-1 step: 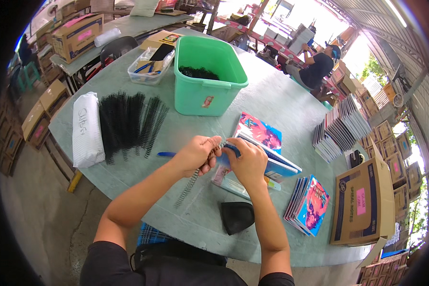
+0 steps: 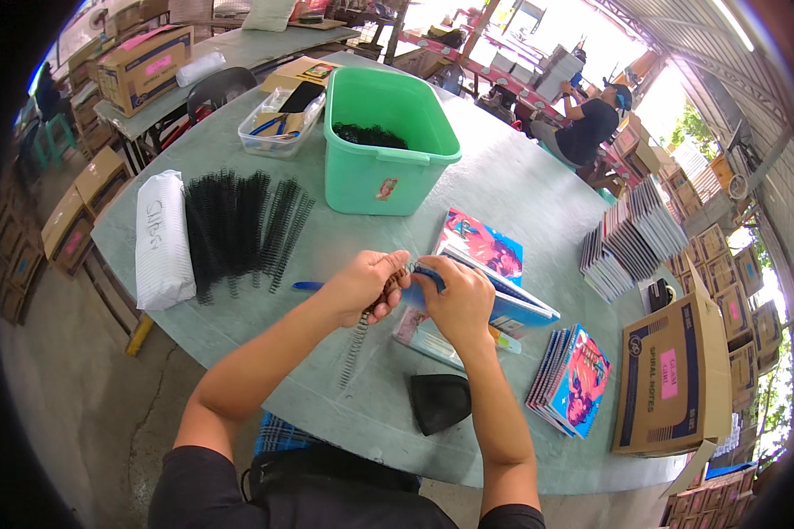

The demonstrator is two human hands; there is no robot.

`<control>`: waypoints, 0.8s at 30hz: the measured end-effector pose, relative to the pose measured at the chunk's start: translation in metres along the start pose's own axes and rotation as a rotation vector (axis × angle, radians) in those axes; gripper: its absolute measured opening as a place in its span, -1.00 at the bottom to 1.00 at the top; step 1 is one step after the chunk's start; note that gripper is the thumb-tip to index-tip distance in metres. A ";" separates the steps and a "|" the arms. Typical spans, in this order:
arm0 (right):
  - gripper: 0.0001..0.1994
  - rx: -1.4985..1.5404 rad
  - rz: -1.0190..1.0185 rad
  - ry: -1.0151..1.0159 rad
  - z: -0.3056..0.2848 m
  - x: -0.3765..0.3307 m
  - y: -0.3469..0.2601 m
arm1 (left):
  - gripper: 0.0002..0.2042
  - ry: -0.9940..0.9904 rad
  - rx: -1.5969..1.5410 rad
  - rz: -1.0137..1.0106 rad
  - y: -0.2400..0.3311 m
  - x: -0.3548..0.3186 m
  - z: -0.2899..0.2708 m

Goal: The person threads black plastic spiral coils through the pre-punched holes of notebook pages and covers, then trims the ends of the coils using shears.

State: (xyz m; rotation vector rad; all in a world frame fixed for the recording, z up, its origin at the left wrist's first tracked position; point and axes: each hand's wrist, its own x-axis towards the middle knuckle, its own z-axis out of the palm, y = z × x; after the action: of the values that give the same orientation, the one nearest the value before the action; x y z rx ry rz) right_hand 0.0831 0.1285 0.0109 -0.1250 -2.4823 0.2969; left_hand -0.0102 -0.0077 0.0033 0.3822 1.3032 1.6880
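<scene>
My left hand has its fingers clamped on the upper end of a black wire coil whose long axis slants down toward the counter's near edge, while my right hand, just beside it, pinches the notebook's spine edge.

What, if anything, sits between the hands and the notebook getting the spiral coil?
Nothing visible does. The left hand grips the black spiral coil and the right hand presses the notebook; both meet at the notebook's edge on the table.
</scene>
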 end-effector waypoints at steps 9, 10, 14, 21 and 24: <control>-0.81 0.051 0.006 -0.015 0.001 0.004 -0.002 | -0.66 0.296 0.559 0.807 -0.013 0.020 -0.002; -0.82 0.063 0.000 -0.008 0.000 0.003 -0.002 | -0.66 0.434 0.847 1.183 -0.019 0.025 -0.004; -0.81 0.059 -0.052 -0.117 -0.015 0.001 0.011 | -0.71 0.115 1.046 0.555 0.019 0.001 -0.027; -0.83 0.090 -0.017 0.098 0.003 0.007 0.008 | -0.77 0.192 1.129 0.730 0.022 0.008 -0.034; -0.77 0.176 0.049 0.075 0.002 0.005 0.005 | -0.80 0.311 1.103 1.055 0.017 0.014 -0.024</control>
State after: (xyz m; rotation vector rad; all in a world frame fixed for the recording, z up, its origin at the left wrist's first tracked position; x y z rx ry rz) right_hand 0.0781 0.1335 0.0105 -0.1216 -2.3696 0.5199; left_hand -0.0427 -0.0108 0.0051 1.7369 2.4727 1.6327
